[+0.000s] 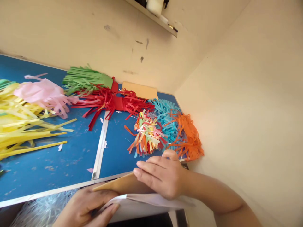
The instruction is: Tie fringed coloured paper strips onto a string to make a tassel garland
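Low in the head view, below the table's front edge, my left hand (87,203) grips a tan paper (123,184) and a white sheet (142,205), with its thumb on the white one. My right hand (163,175) rests against the upper right part of the tan paper, its fingers bent and close together, pointing left. Just beyond my right hand lies a multicoloured bunch of paper strips (148,134). Whether the two papers are joined is hidden.
On the blue table (78,157) lie yellow (21,126), pink (42,94), green (87,78), red (118,103), blue (168,116) and orange fringes (189,137). A tan piece (139,90) lies by the wall. White shreds (44,206) sit below the edge. Above is a shelf (153,19).
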A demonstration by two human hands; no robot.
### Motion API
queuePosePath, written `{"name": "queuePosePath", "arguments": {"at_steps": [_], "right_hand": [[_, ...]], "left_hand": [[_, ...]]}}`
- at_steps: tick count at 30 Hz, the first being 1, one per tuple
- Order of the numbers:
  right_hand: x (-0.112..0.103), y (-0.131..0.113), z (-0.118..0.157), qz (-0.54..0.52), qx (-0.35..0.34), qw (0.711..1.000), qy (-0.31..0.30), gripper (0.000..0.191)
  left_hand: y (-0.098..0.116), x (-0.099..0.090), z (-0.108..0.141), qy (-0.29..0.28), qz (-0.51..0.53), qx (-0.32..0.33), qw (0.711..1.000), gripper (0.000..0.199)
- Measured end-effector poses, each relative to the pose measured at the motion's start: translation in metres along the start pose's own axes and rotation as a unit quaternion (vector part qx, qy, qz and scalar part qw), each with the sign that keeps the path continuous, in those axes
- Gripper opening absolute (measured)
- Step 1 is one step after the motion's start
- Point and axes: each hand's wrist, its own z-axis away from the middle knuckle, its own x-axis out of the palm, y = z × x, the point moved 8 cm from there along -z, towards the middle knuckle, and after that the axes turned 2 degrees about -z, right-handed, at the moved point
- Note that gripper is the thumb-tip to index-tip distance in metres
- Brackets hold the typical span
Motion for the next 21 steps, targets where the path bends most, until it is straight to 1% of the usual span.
{"name": "queuePosePath", "arguments": {"at_steps": [2, 3, 6, 8, 9, 11, 12, 13, 14, 15, 16, 17, 18, 19, 20, 21], "right_hand": [[0.0, -0.003, 0.001, 0.003, -0.01, 1.0, 0.0, 0.02], [0.001, -0.003, 0.0, -0.002, -0.011, 1.0, -0.001, 0.019], [0.005, 0.004, -0.004, -0.057, 0.007, 0.998, 0.017, 0.016], [0.003, 0.019, -0.005, -0.155, 0.047, 0.986, 0.046, 0.014], [0.001, 0.03, -0.005, -0.216, 0.083, 0.971, 0.062, 0.014], [-0.009, 0.055, 0.003, -0.31, 0.195, 0.923, 0.118, 0.014], [-0.016, 0.065, 0.011, -0.33, 0.252, 0.896, 0.157, 0.012], [-0.024, 0.068, 0.019, -0.339, 0.293, 0.873, 0.193, 0.01], [-0.029, 0.064, 0.025, -0.346, 0.316, 0.856, 0.219, 0.01], [-0.03, 0.054, 0.028, -0.363, 0.318, 0.845, 0.23, 0.012], [-0.024, 0.039, 0.029, -0.391, 0.31, 0.837, 0.225, 0.013], [-0.011, 0.022, 0.029, -0.427, 0.31, 0.824, 0.208, 0.012], [0.006, 0.008, 0.03, -0.459, 0.33, 0.8, 0.2, 0.009], [0.027, -0.002, 0.035, -0.479, 0.374, 0.768, 0.202, 0.004], [0.047, -0.009, 0.042, -0.489, 0.429, 0.729, 0.213, 0.002], [0.067, -0.015, 0.048, -0.501, 0.474, 0.687, 0.227, 0.006]], "left_hand": [[0.002, 0.01, 0.001, -0.074, 0.019, 0.009, 0.997, 0.016], [0.001, 0.012, 0.001, -0.09, 0.025, 0.007, 0.996, 0.018], [0.001, 0.009, -0.003, -0.072, 0.024, -0.005, 0.997, 0.02], [0.002, 0.006, -0.008, -0.056, 0.01, -0.008, 0.998, 0.023], [0.002, 0.005, -0.011, -0.047, 0.0, -0.012, 0.999, 0.025], [0.0, 0.001, -0.014, -0.028, -0.022, -0.034, 0.999, 0.03], [-0.003, -0.001, -0.015, -0.017, -0.031, -0.054, 0.998, 0.032], [-0.007, -0.004, -0.015, -0.001, -0.037, -0.079, 0.996, 0.034], [-0.012, -0.006, -0.014, 0.022, -0.04, -0.105, 0.993, 0.036], [-0.018, -0.008, -0.012, 0.044, -0.04, -0.132, 0.989, 0.038], [-0.023, -0.009, -0.009, 0.065, -0.037, -0.156, 0.985, 0.04], [-0.028, -0.009, -0.006, 0.083, -0.033, -0.175, 0.98, 0.041], [-0.031, -0.007, -0.003, 0.096, -0.031, -0.189, 0.977, 0.042], [-0.034, -0.004, 0.0, 0.103, -0.031, -0.2, 0.974, 0.044], [-0.036, 0.0, 0.002, 0.106, -0.036, -0.205, 0.972, 0.044], [-0.036, 0.004, 0.003, 0.107, -0.042, -0.207, 0.972, 0.044]]}}
